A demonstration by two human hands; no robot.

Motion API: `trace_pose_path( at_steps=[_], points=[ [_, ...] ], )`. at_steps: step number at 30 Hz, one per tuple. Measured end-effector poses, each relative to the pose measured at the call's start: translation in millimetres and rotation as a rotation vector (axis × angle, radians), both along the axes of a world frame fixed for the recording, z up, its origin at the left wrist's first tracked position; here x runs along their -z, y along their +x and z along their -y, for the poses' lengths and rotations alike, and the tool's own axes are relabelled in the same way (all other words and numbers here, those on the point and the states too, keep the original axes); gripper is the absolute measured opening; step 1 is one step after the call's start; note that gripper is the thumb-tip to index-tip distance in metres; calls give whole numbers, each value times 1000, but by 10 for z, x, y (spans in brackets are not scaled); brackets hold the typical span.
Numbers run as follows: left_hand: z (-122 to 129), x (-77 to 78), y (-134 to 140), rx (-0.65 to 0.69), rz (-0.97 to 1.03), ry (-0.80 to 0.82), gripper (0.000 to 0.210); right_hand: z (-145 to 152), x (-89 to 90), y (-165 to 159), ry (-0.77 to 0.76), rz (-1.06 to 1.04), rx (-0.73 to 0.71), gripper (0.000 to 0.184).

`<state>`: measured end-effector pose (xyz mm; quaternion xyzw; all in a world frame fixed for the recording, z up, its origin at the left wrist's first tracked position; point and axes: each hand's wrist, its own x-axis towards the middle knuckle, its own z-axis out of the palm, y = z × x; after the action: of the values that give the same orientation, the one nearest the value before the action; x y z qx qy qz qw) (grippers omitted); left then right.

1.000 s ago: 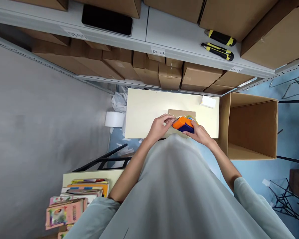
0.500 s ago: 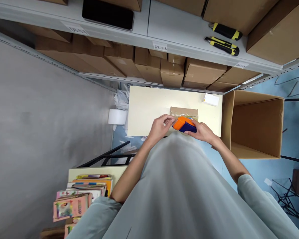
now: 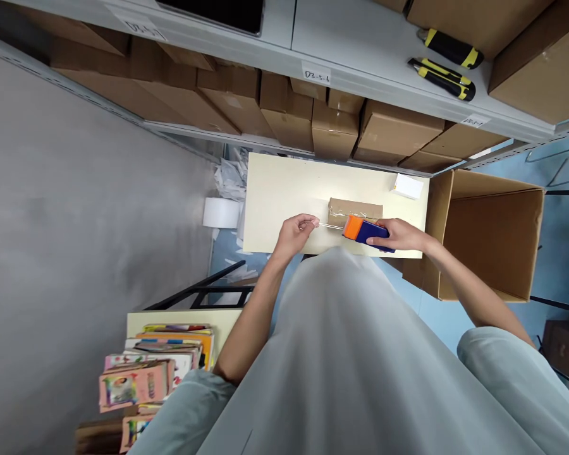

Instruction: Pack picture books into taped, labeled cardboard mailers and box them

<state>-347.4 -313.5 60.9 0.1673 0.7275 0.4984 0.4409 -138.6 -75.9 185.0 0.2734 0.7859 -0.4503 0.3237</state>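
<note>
In my right hand [image 3: 394, 234] is an orange and dark blue tape dispenser [image 3: 368, 233], held over the near side of the table. A thin strip of clear tape [image 3: 330, 225] stretches leftward from it to my left hand [image 3: 296, 235], whose fingertips pinch its end. Just behind the strip and the dispenser lies a small brown cardboard box [image 3: 355, 208] with shiny tape across it. The dispenser hides part of the box's near edge.
The cream table [image 3: 275, 183] also bears a small white box [image 3: 407, 186]. A large open carton [image 3: 490, 237] stands to the right. Shelving above holds brown boxes [image 3: 336, 126] and two utility knives [image 3: 450, 63]. Books [image 3: 137, 385] are stacked at lower left, and a white roll [image 3: 221, 212] stands left.
My hands have moved apart: the right carried the dispenser rightward and the left drew back to the left. A length of clear tape now spans the gap. The view has shifted slightly.
</note>
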Motion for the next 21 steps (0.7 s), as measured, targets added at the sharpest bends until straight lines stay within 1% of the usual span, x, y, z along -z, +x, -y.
trace_pose_path(
  at_steps=[3,5,7,10,12,17,21],
  points=[
    [-102,193,-63,-36,89,-15,44,-141,106,-127,-154,62,94,61],
    [-178,305,-85,-65,131,-21,39,-219,208,-234,-210,87,108,66],
    [-227,395,-110,-90,156,-32,33,-285,313,-341,-242,101,88,68],
    [-239,496,-161,-111,192,-52,27,-355,435,-487,-210,137,39,68],
    [-222,549,-191,-113,216,-62,26,-381,478,-567,-170,165,5,68],
    [-215,669,-199,-113,250,-84,26,-399,488,-699,-170,223,-51,68],
    [-264,748,-173,-129,282,-82,23,-415,486,-768,-129,241,-80,68]
  ],
)
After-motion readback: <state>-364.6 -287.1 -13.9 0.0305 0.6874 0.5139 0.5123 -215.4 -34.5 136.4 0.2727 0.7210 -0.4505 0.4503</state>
